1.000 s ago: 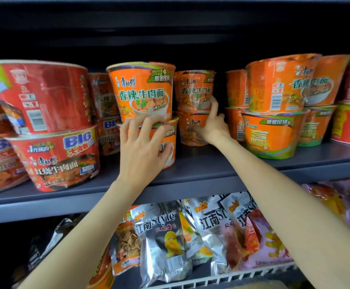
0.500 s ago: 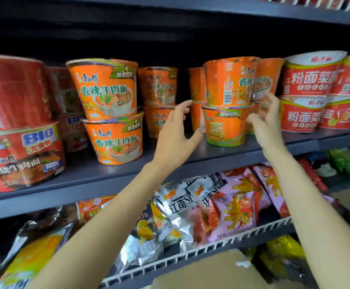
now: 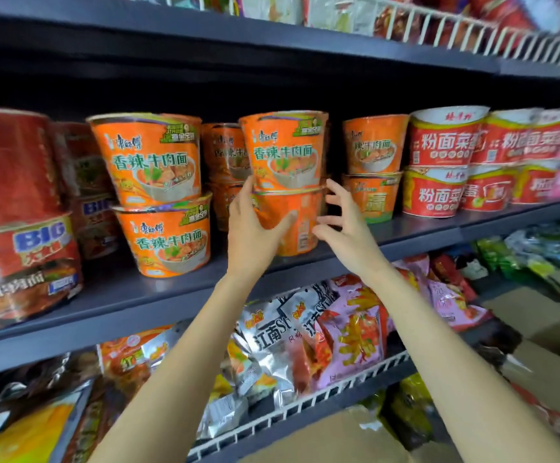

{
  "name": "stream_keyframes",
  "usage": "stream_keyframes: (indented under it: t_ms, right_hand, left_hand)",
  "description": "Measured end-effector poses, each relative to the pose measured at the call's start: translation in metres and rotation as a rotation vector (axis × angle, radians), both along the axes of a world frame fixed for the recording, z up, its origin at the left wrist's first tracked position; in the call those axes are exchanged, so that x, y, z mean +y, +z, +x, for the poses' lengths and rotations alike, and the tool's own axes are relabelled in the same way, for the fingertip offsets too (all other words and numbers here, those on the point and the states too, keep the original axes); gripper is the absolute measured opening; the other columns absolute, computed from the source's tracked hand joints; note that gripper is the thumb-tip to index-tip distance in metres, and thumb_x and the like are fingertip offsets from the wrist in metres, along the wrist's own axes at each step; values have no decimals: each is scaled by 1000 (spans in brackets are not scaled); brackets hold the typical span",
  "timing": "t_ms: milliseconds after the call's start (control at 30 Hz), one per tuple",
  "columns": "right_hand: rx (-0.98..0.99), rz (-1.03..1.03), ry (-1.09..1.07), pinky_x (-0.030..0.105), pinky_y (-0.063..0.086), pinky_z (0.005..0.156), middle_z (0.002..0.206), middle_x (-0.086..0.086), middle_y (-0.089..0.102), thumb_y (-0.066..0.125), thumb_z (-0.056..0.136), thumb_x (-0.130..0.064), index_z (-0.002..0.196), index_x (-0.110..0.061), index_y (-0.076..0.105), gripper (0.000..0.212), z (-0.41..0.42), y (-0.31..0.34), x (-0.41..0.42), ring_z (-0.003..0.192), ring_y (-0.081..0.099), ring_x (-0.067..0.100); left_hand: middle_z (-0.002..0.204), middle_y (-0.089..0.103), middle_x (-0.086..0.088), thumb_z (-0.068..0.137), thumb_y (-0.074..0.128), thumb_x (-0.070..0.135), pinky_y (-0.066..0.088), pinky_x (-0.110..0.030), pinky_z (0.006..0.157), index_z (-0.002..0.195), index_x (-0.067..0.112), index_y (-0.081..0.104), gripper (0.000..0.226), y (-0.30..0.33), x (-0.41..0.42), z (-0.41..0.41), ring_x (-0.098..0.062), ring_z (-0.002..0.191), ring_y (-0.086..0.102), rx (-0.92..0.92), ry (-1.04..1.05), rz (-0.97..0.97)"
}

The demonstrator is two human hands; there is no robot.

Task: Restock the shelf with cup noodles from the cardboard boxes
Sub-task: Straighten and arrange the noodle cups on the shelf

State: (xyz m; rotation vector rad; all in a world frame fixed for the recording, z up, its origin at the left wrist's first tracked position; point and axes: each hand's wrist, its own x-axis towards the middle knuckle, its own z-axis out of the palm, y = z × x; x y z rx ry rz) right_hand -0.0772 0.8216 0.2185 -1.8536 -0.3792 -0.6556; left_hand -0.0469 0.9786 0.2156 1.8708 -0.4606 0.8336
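A grey shelf holds stacked cups. The left hand grips the lower cup, likely squaring the stack. The right hand hovers beside it, fingers spread.

Foil snack bags, silver and pink: lower tier, below both wrists. White wire rail: fronting them.

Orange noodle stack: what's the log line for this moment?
left hand holds lower orange cup | right hand open beside it | stack on shelf
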Motion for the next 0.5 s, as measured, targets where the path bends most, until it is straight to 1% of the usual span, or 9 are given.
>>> stream_keyframes:
  t_ms: [33,67,133,200,267,333,400,433,500]
  right_hand:
    - [3,-17,-43,14,45,76,140,1,35,58,91,-9,148,-27,23,69,-2,1,2,103,51,5]
    - [14,-35,-86,13,42,78,143,3,34,57,92,-9,148,-26,23,67,-3,2,3,107,49,6]
    - [45,-73,-144,21,38,90,147,5,32,56,93,-10,148,-24,24,66,-3,5,4,118,45,13]
    - [79,-105,-162,29,36,102,149,7,31,55,93,-9,148,-21,22,65,1,7,3,131,39,20]
    - [103,-100,-152,33,34,108,151,8,31,52,93,-5,149,-21,21,65,6,9,2,135,36,23]
    - [139,-58,-96,33,36,106,152,6,30,49,93,-1,149,-24,19,67,14,11,0,134,38,22]
    - [187,-40,-14,38,41,105,153,6,30,49,92,0,150,-29,13,74,24,10,-6,131,43,22]
    - [203,-58,28,39,44,101,153,5,31,50,91,0,150,-30,10,78,31,8,-9,128,46,22]
    - [215,-105,88,35,47,88,150,4,35,50,89,1,150,-34,3,84,45,1,-15,123,50,22]
  left_hand:
    - [152,27,-1,82,69,46,26,-26,106,149,25,18,87,-3,4,-3,-13,139,25,-18,23,26]
    - [153,23,-3,82,68,45,25,-28,108,149,26,18,86,-6,5,-5,-14,141,22,-21,22,42]
    - [155,17,-5,83,68,44,25,-33,111,149,26,17,86,-9,4,-4,-17,143,17,-21,1,61]
    - [156,15,-7,83,68,44,26,-34,110,150,25,16,87,-10,3,-3,-18,144,15,-27,4,66]
    - [155,15,-8,83,69,43,27,-35,110,150,24,16,87,-11,3,-2,-20,144,16,-30,5,71]
    - [154,17,-9,82,69,44,28,-36,109,150,25,17,88,-12,3,-2,-22,143,19,-37,28,76]
    - [150,23,-10,81,70,46,29,-36,108,150,26,17,90,-13,0,-1,-25,138,26,-49,92,75]
    - [146,26,-11,80,69,49,31,-35,106,151,27,16,91,-14,-2,0,-27,135,29,-61,133,79]
    - [140,29,-10,78,68,54,33,-29,102,151,29,14,94,-16,-6,3,-25,129,35,-83,197,91]
